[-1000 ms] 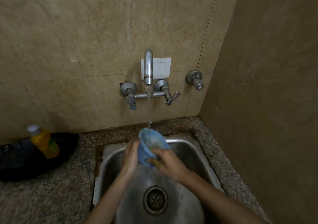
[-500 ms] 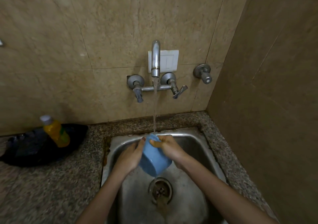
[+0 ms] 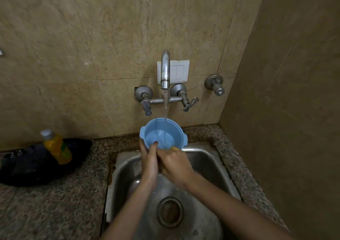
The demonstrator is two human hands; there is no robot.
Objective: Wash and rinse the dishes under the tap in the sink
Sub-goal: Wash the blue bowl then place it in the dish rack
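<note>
A light blue plastic bowl [image 3: 162,133] with small side handles is held upright under the running tap [image 3: 165,70], and the water stream falls into it. My left hand [image 3: 149,159] grips the bowl's near rim, with the thumb inside it. My right hand [image 3: 174,164] grips the bowl's near side from below, and something yellow shows at its fingertips. The bowl's underside is hidden behind both hands. Beneath them lies the steel sink [image 3: 207,168] with its round drain [image 3: 170,212].
A yellow bottle [image 3: 56,146] with a grey cap lies on a black bag [image 3: 27,166] on the speckled stone counter [image 3: 55,208] to the left. Two tap handles [image 3: 189,103] and a separate valve [image 3: 215,85] stick out of the tiled wall. A side wall stands close on the right.
The bowl was tipped mouth down over the drain half a second ago. It now stands upright, raised under the stream, with both hands below its near rim.
</note>
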